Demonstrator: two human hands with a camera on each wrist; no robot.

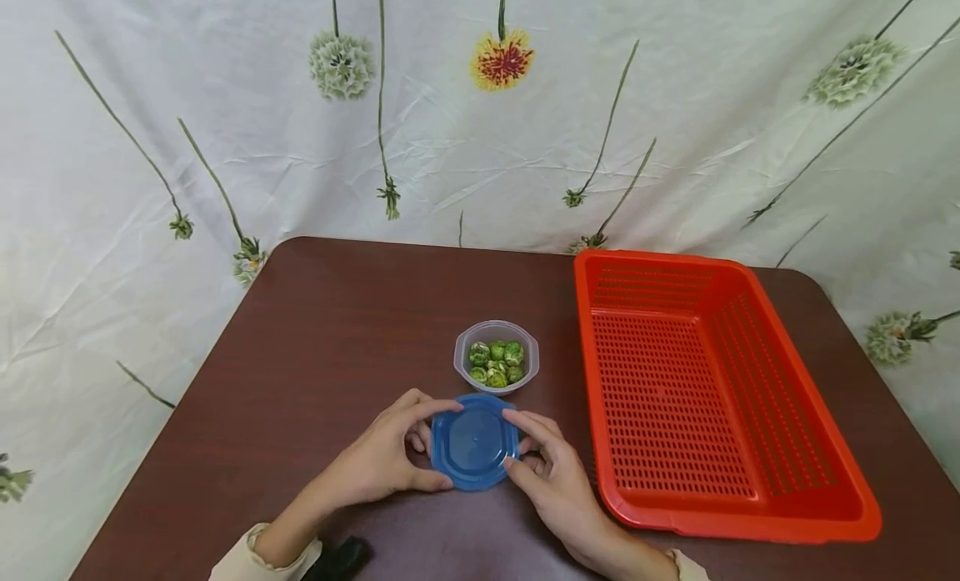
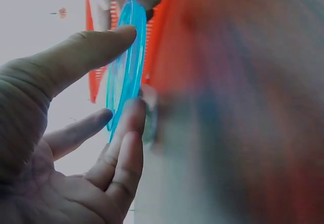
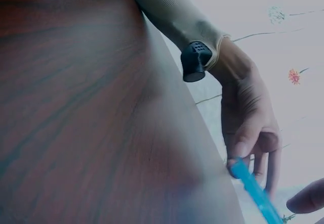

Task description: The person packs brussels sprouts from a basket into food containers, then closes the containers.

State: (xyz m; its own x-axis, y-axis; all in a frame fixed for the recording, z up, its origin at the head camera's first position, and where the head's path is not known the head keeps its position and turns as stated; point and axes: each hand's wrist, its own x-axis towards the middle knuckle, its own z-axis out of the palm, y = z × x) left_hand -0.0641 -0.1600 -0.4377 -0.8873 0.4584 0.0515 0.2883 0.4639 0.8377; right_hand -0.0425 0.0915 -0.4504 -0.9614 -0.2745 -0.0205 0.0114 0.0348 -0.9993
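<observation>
A blue plastic lid [image 1: 474, 442] is held between both hands near the front of the table. My left hand [image 1: 386, 454] grips its left side, thumb at the near edge and index finger at the far edge. On the right side, my right hand [image 1: 551, 473] pinches the rim with thumb and fingers. The left wrist view shows the lid [image 2: 132, 57] edge-on between thumb and fingers. Just beyond it stands a small clear plastic container [image 1: 459, 356] with several Brussels sprouts [image 1: 497, 364] inside, its top uncovered.
A large red plastic basket [image 1: 675, 406] with slotted walls stands at the right, close to my right hand. The dark brown table [image 1: 360, 314] ends at a white cloth [image 1: 262, 81] with printed flowers behind it.
</observation>
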